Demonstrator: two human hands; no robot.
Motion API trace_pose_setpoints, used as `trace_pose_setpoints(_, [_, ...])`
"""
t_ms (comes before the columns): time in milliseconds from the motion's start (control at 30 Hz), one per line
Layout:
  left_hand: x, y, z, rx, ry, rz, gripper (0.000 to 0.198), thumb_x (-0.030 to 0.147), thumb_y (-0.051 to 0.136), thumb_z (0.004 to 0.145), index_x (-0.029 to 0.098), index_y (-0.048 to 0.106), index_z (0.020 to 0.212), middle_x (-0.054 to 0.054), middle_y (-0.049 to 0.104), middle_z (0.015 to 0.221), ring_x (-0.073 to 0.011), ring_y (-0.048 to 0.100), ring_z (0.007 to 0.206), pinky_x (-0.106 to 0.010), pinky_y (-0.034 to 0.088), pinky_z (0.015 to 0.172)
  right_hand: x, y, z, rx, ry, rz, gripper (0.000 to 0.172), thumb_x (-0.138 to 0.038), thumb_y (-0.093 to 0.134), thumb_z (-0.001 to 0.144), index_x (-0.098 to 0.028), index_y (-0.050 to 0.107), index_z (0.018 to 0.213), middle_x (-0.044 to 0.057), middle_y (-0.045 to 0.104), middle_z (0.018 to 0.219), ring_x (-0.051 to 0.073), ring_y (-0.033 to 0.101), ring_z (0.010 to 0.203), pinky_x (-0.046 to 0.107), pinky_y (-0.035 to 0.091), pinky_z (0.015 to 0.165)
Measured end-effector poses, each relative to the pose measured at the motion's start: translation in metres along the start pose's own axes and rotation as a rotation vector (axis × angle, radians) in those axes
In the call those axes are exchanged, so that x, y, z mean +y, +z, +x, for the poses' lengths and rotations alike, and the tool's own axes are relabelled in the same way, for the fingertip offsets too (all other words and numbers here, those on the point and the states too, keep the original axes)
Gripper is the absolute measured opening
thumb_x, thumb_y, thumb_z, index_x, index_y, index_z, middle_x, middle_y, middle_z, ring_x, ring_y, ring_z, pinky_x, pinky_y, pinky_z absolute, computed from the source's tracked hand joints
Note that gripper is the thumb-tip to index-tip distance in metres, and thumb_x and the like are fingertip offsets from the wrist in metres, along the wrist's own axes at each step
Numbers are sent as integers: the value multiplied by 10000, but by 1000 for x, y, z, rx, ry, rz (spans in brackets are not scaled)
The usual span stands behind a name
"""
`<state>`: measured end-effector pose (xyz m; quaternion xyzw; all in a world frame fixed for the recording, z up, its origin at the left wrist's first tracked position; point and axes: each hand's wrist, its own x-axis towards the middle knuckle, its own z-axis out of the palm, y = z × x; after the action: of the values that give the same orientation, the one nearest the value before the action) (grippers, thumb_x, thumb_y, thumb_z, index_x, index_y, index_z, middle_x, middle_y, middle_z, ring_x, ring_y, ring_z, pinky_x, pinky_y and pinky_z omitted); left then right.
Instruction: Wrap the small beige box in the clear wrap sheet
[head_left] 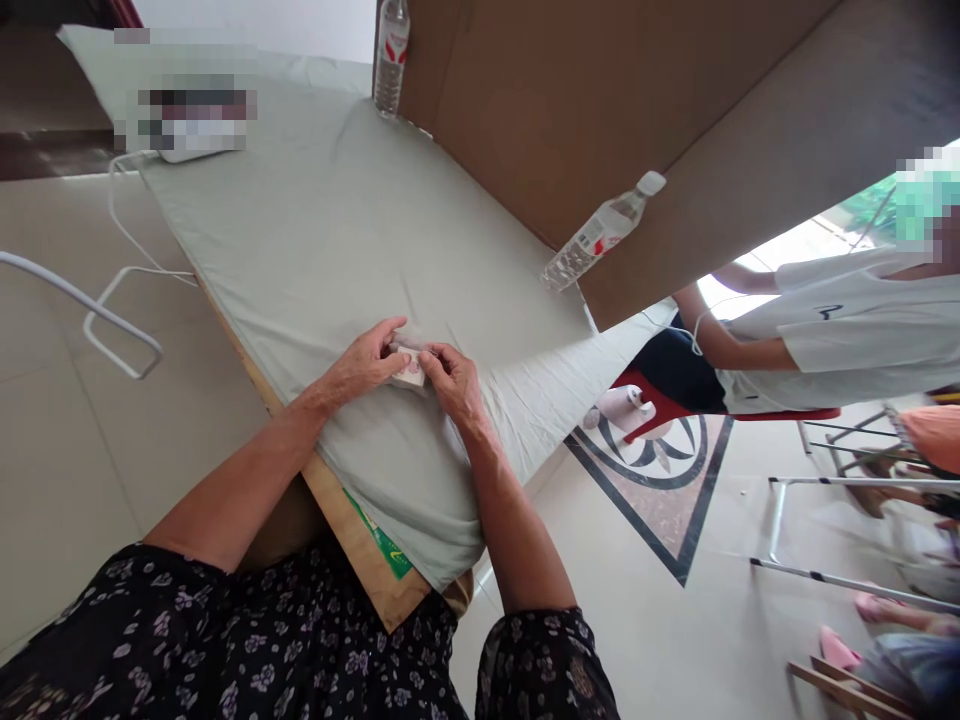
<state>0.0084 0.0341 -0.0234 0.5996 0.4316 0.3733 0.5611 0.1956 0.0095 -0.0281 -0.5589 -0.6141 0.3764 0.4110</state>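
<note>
Near the front of the cloth-covered table, both my hands close on a small pale block-like thing (409, 372) with a faint reddish print on top. It looks like a little box or a pack of cards, but its kind is not clear. My left hand (366, 360) grips its left side, thumb on the top face. From the right, my right hand (453, 378) holds it with thumb and bent fingers. The fingers hide much of its sides. Under it lies the wrinkled grey-green tablecloth (300, 230).
A large brown cardboard panel (540, 110) stands along the far right, with a plastic bottle (600, 238) leaning at its near end and another bottle (391, 60) at the back. A white cable (120, 330) hangs left. Beyond the panel sits a person in a white shirt (847, 320).
</note>
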Motion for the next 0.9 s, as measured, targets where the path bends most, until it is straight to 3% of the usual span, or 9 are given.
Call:
trace_pose_setpoints(300, [-3,2,3,20,-7,-76,866,370,708,734,87,457,1513,-134,673,1231,-168,644,903,-290,508,769,-5,0,0,-51,-28,-78,359,-573,543,945,-245,690,953,12,692,877,190,616,870,311,462,805])
trace_pose_setpoints(567, [-3,4,3,47,-22,-114,822,308,691,720,94,479,1485,-150,683,1264,-169,652,913,-297,512,799,-5,16,-6,136,-43,-57,349,-546,519,951,-232,673,949,40,707,937,202,609,908,337,468,875])
trace_pose_setpoints(667, [-3,3,3,51,-25,-112,830,302,686,712,81,477,1485,-155,679,1263,-162,650,894,-293,512,790,-3,18,-7,140,-24,9,359,-544,532,945,-222,671,1022,51,708,990,194,620,912,327,482,854])
trace_pose_setpoints(900, [-3,1,2,28,2,-91,806,311,676,728,95,486,1481,-129,692,1207,-160,650,882,-289,513,782,-1,20,-8,123,-36,-21,361,-549,514,951,-230,682,947,39,687,920,190,611,929,299,479,783])
